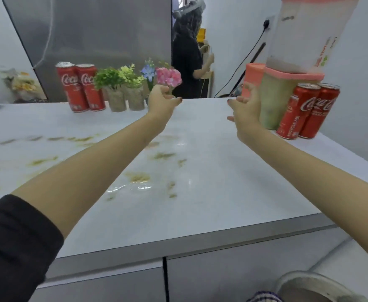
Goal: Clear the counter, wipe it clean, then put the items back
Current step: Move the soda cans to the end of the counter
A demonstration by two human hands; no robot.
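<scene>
A white counter carries yellow-green smears and a wet patch in its middle. Two red cola cans stand at the far left, beside small pots of artificial plants and a pink flower. At the far right, stacked pink-lidded containers stand behind two more cola cans. My left hand hovers near the pink flower, fingers loosely curled, holding nothing. My right hand hovers beside the containers, fingers spread, holding nothing.
A steel fridge stands behind the counter. A person in dark clothes stands beyond the far edge. A black cable runs down from a wall socket. A round bucket and a checked cloth sit below, in front of the cabinet.
</scene>
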